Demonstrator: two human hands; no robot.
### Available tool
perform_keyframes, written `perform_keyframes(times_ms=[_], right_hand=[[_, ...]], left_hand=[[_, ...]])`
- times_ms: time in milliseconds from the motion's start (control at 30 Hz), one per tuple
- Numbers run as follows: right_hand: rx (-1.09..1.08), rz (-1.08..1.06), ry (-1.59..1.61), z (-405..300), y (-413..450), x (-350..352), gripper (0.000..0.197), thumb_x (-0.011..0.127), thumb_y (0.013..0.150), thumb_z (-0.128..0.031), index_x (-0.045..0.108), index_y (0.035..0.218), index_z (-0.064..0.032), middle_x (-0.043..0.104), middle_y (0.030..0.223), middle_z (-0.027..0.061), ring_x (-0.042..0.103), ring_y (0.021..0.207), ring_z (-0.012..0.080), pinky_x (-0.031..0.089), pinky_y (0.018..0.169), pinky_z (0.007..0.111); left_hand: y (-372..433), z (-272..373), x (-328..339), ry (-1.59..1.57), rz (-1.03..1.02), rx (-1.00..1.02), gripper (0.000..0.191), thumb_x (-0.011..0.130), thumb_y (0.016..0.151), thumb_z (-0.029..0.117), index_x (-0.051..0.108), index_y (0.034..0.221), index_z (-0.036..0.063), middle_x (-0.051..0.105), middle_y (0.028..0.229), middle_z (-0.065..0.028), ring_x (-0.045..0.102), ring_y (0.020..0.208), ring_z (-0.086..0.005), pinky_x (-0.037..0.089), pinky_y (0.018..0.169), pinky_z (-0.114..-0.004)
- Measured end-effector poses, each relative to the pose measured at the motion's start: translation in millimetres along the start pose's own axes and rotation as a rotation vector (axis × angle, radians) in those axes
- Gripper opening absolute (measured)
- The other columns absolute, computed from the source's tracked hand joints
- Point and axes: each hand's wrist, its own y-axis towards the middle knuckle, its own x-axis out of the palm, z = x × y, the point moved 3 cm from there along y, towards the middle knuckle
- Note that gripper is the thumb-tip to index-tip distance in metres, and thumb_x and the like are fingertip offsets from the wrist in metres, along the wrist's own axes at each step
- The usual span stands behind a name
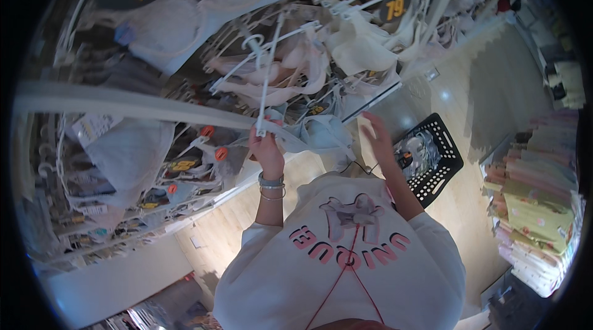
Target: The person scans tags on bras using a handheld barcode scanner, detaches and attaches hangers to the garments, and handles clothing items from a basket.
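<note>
My left hand (267, 151) grips one end of a white plastic hanger (265, 89). That hanger slants upward in front of the rack. A pale blue bra (326, 133) stretches to the right from beside my left fingers; how it is fixed to the hanger is unclear. My right hand (377, 140) is slightly blurred, to the right of the bra, fingers apart and holding nothing. Just behind the hanger are pale pink bras (282, 72) on the rack.
White rack rails (139, 103) cross at the left, with a grey bra (132, 154) below. Cream bras (361, 47) hang further right. A black perforated basket (447, 158) containing packaged items is beyond my right arm. Folded or hanging garments (533, 200) line the right side.
</note>
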Motion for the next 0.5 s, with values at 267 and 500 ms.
perform_keyframes(times_ms=[267,500], right_hand=[[-0.383,-0.515,-0.019,-118,20,137,0.042,0.065,0.083,-0.019,0.049,0.118,-0.0024,0.054,0.113,0.0154,0.052,0.107,0.0309,0.04,0.092,0.035],[-0.278,-0.582,0.056,-123,21,146,0.021,0.054,0.092,-0.019,0.054,0.1,-0.0001,0.051,0.08,0.0065,0.048,0.073,0.0132,0.041,0.066,0.026]], left_hand=[[-4,6,2,0.125,-0.055,0.146,0.015,0.053,0.082,-0.003,0.063,0.093,-0.003,0.062,0.096,-0.0071,0.059,0.082,-0.0153,0.046,0.073,-0.025],[-2,32,-4,0.451,-0.124,0.375,0.016,0.061,0.074,-0.001,0.064,0.089,-0.0021,0.06,0.09,-0.0092,0.058,0.082,-0.0188,0.046,0.069,-0.027]])
